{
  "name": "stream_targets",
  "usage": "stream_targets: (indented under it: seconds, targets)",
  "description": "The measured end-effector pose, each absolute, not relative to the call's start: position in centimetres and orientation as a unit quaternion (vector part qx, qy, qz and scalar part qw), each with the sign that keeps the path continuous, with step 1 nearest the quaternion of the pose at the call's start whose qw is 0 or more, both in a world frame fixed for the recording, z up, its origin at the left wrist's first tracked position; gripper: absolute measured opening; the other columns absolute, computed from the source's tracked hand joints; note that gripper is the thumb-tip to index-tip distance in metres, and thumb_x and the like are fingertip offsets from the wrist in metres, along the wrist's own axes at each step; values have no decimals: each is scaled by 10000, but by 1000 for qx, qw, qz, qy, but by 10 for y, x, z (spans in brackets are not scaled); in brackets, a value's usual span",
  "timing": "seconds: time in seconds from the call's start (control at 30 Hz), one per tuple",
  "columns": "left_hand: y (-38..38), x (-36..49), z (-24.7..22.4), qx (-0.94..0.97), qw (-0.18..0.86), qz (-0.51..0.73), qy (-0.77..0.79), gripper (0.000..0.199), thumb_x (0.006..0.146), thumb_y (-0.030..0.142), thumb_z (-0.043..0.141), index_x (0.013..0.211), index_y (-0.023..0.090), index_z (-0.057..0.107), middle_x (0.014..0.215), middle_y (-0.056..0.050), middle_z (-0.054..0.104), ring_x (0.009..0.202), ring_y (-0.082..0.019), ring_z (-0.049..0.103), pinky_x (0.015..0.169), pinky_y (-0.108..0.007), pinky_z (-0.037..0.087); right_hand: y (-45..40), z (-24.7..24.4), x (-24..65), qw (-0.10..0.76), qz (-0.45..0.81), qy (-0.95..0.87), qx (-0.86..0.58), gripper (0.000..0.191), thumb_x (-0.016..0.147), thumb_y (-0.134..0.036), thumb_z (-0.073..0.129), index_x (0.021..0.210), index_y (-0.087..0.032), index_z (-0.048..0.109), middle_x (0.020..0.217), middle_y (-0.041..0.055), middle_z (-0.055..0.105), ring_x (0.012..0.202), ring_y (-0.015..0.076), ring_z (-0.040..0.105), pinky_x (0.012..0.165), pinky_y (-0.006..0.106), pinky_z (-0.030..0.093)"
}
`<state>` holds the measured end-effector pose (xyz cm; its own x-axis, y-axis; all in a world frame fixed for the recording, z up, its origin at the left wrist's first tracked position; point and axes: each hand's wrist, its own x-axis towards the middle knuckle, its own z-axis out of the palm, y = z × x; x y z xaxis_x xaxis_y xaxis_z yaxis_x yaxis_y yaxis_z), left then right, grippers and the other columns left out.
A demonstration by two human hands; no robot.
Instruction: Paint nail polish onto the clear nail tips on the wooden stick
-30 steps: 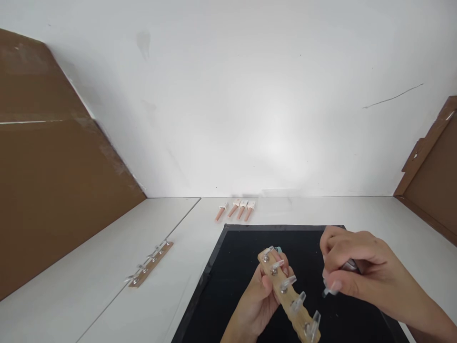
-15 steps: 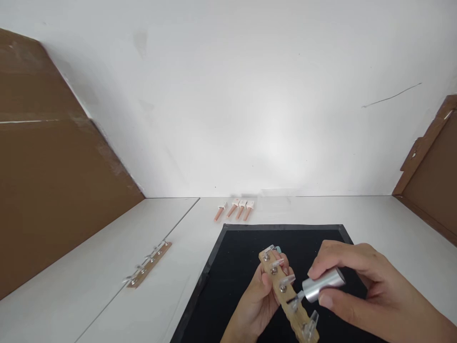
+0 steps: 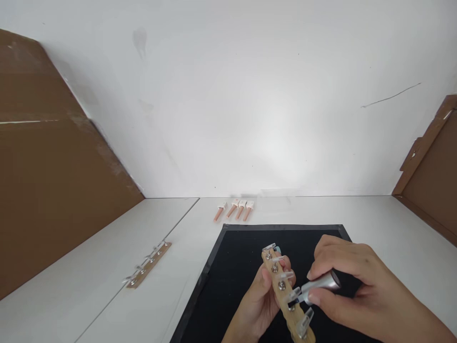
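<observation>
My left hand (image 3: 257, 302) is closed round a light wooden strip (image 3: 285, 307) that carries several clear nail tips on small metal mounts. My right hand (image 3: 367, 286) pinches the silver cap (image 3: 325, 281) of a small brush. The dark bristles (image 3: 293, 303) are at the second-nearest clear tip (image 3: 293, 294); whether they touch it is hard to tell. A small teal thing (image 3: 277, 249) shows behind the far end of the strip. Both hands are above a black mat (image 3: 243, 267).
Another wooden strip with clear tips (image 3: 148, 267) lies on the white table (image 3: 96, 257) at the left. Several pinkish sticks with white heads (image 3: 240, 210) lie beyond the mat. Brown cardboard panels (image 3: 57, 162) stand at both sides, before a white wall (image 3: 228, 95).
The brush has turned and shifted slightly left and down with my right hand. The strip in my left hand has tilted a little, its near end moving left.
</observation>
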<state>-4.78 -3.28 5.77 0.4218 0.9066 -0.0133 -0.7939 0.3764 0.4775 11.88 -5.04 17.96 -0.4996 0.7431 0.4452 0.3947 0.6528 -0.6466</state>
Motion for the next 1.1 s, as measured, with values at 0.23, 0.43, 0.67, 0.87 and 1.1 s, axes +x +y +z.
stream_targets:
  seconds: [0.23, 0.43, 0.67, 0.87, 1.1]
  targets:
    - [-31, -46, 60, 196, 820, 520, 139, 352, 584, 391, 762, 795, 117, 696, 724, -5, 620, 655, -106, 582, 627, -217, 443, -49, 182, 118, 359, 242, -837, -335, 120, 733, -75, 611, 711, -187, 573, 629, -15, 538, 564, 106, 504, 491, 189, 421]
    - [-33, -45, 61, 195, 820, 521, 137, 340, 586, 393, 760, 792, 130, 694, 708, 0, 624, 667, -113, 588, 684, -236, 457, -49, 181, 119, 351, 249, -837, -338, 116, 758, -82, 603, 740, -190, 565, 664, -18, 538, 606, 104, 512, 520, 189, 419]
    - [-34, -47, 60, 202, 821, 522, 113, 323, 620, 393, 736, 798, 129, 682, 723, -1, 598, 650, -98, 553, 649, -210, 431, -50, 179, 121, 331, 254, -840, -346, 122, 773, -94, 605, 764, -202, 549, 680, -27, 534, 628, 102, 511, 533, 186, 417]
    - [-34, -47, 59, 207, 818, 525, 114, 325, 623, 396, 733, 793, 126, 675, 725, 2, 557, 642, -93, 522, 624, -205, 412, -50, 180, 123, 317, 234, -849, -352, 132, 774, -81, 577, 737, -199, 533, 676, -23, 534, 623, 110, 511, 527, 195, 424]
    - [-33, -47, 61, 217, 815, 524, 118, 326, 624, 414, 725, 774, 132, 661, 713, 9, 518, 623, -86, 492, 595, -205, 383, -51, 183, 122, 314, 216, -849, -365, 128, 770, -81, 565, 741, -204, 547, 671, -13, 550, 605, 126, 529, 502, 213, 435]
